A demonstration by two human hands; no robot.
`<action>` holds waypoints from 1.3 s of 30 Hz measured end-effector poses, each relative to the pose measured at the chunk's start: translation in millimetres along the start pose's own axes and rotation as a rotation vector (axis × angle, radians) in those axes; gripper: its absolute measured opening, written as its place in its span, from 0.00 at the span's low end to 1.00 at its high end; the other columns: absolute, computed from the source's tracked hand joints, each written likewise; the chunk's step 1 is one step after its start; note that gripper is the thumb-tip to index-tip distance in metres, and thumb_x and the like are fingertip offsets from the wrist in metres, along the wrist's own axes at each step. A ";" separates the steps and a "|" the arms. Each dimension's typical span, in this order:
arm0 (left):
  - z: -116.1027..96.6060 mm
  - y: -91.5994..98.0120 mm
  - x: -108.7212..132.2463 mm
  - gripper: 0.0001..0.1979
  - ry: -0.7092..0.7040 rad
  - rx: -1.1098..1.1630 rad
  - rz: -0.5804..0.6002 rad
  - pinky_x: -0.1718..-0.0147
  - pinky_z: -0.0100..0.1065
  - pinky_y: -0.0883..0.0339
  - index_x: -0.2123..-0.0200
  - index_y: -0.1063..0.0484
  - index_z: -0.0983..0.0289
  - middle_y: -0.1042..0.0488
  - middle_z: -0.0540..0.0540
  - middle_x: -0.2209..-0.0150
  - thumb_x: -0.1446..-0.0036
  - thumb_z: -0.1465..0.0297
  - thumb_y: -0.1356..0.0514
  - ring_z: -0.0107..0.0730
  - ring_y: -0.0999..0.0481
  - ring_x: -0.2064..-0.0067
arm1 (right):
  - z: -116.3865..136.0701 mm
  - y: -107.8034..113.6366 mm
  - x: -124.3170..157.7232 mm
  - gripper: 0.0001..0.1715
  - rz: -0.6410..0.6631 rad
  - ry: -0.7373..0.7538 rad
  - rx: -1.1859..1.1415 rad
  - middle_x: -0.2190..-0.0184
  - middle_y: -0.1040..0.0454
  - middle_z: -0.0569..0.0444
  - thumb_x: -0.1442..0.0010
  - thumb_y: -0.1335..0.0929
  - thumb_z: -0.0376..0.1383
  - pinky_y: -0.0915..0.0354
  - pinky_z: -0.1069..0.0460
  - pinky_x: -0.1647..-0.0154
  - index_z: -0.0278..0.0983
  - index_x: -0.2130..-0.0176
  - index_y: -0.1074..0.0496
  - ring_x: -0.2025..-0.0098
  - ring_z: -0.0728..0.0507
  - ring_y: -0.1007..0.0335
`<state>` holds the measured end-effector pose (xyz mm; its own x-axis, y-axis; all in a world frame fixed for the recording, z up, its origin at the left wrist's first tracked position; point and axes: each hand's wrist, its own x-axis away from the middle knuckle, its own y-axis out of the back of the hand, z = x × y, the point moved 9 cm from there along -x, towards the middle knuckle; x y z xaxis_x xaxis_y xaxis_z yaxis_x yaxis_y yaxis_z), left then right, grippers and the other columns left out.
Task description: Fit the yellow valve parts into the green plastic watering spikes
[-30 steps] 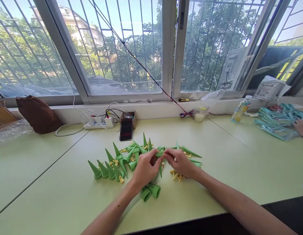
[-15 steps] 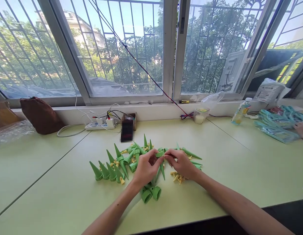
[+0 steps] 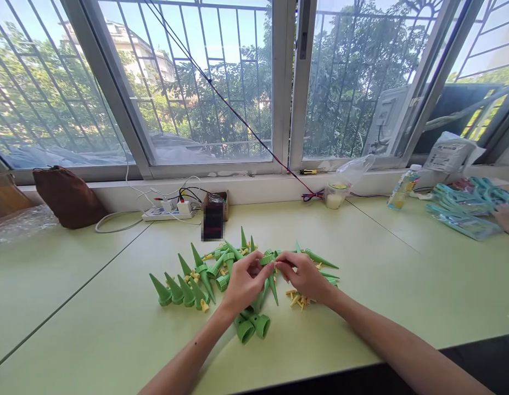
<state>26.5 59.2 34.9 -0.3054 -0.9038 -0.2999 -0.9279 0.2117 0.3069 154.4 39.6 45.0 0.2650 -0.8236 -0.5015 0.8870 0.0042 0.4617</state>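
Note:
My left hand [image 3: 248, 280] is closed around a green cap [image 3: 268, 257] above the pile at the middle of the table. Close beside it, the pinched fingers of my right hand [image 3: 302, 274] meet the cap's side; whatever they grip is too small to make out. Green cones [image 3: 159, 289] stand in a row on the left, and more green cones and caps lie around and under my hands. Two green caps [image 3: 262, 326] show their hollow ends below my left hand. Small yellow pieces [image 3: 297, 300] lie in a heap under my right hand.
Along the back stand a brown bag [image 3: 68, 197], a power strip [image 3: 167, 213], a small box [image 3: 224, 204], a plastic cup [image 3: 335, 195] and a bottle [image 3: 403, 187]. At the far right, another person's hand [image 3: 506, 219] is beside teal packets [image 3: 464, 219].
Both hands keep nearly the same pose around the green cap. The view has shifted very slightly.

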 end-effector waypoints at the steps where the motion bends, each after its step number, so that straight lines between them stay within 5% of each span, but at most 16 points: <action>1: -0.1 -0.2 0.0 0.14 0.004 0.007 0.002 0.82 0.26 0.46 0.68 0.36 0.62 0.42 0.42 0.82 0.45 0.60 0.36 0.22 0.37 0.83 | 0.3 0.0 0.1 0.10 0.000 0.002 0.001 0.81 0.36 0.60 0.34 0.37 0.33 0.44 0.55 0.75 0.35 0.68 0.31 0.79 0.51 0.43; 16: 2.0 -2.0 -0.4 0.15 0.045 0.025 0.030 0.82 0.26 0.45 0.67 0.36 0.62 0.41 0.42 0.82 0.46 0.59 0.37 0.24 0.36 0.83 | 1.1 -1.4 0.2 0.11 0.016 0.003 0.037 0.80 0.36 0.59 0.34 0.37 0.36 0.45 0.55 0.75 0.35 0.68 0.31 0.78 0.50 0.43; 29: -10.4 -4.7 3.0 0.08 -0.147 -0.417 0.039 0.76 0.27 0.46 0.65 0.31 0.63 0.36 0.45 0.81 0.41 0.64 0.41 0.26 0.38 0.77 | -9.9 -13.5 2.1 0.11 0.127 0.054 0.125 0.77 0.37 0.60 0.33 0.39 0.33 0.48 0.55 0.74 0.36 0.69 0.35 0.76 0.51 0.47; 39: -16.3 -3.3 3.4 0.10 -0.202 -0.430 0.009 0.77 0.28 0.44 0.66 0.28 0.63 0.35 0.46 0.82 0.41 0.62 0.42 0.26 0.39 0.78 | -8.2 -13.1 1.7 0.13 0.151 0.030 0.062 0.79 0.37 0.60 0.33 0.39 0.34 0.47 0.55 0.75 0.37 0.71 0.36 0.77 0.51 0.46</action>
<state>32.0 49.3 47.5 -0.3879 -0.8032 -0.4522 -0.7652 0.0070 0.6438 146.4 42.8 32.1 0.4054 -0.7991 -0.4440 0.8115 0.0910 0.5772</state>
